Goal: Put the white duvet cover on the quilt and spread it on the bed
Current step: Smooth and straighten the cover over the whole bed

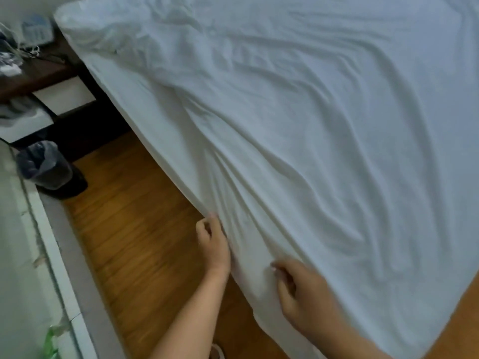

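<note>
The white duvet cover (324,120), wrinkled with long creases, lies spread over the bed and fills most of the view. Its left edge hangs down over the bed's side toward the floor. My left hand (213,240) pinches that hanging edge between thumb and fingers. My right hand (302,294) is curled into the fabric a little nearer to me, close to the cover's near corner. A bunched white pillow (88,29) sits at the far left end of the bed. The quilt inside the cover is hidden.
A wooden floor (134,229) runs along the bed's left side. A dark bin with a plastic liner (45,165) stands at the left. A dark wooden bedside table (39,71) with small items is at the far left. A pale wall ledge (39,255) borders the floor.
</note>
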